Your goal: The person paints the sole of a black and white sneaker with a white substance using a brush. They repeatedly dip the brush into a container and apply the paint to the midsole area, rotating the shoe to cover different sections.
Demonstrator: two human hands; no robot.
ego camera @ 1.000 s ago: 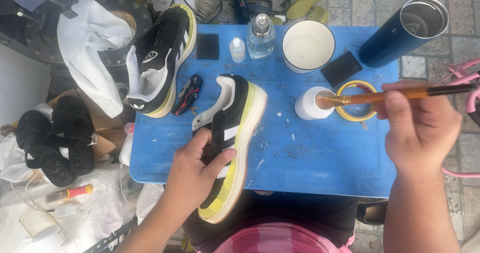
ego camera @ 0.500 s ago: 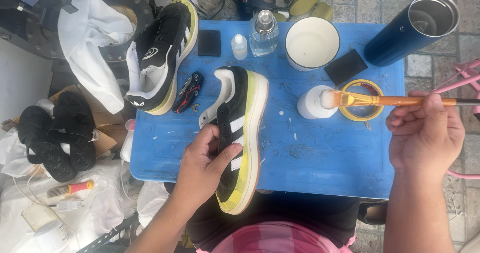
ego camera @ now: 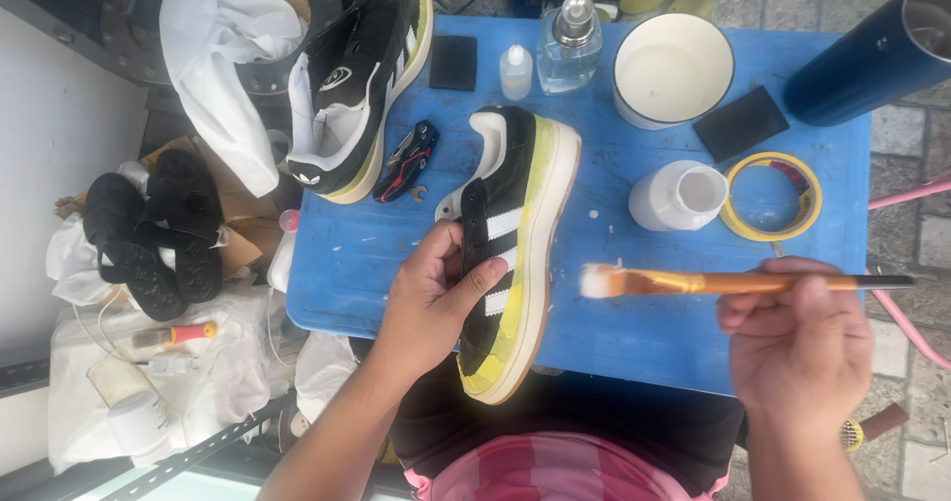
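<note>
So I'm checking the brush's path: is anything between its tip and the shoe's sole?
Nothing visible. Only bare blue table lies between the brush tip and the shoe sole.

- One view only, a head-worn camera; no second view to overlap with.
- It looks almost straight down from above the person's lap onto the blue desk.
- Far edge of the desk lies at the top of the frame, the wearer's body at the bottom edge.
- Range is close: both hands enter from below, the left hand near centre, the right hand low on the right.
- The desk fills the middle and right; paved ground shows along the right edge, clutter on the floor along the left.
</note>
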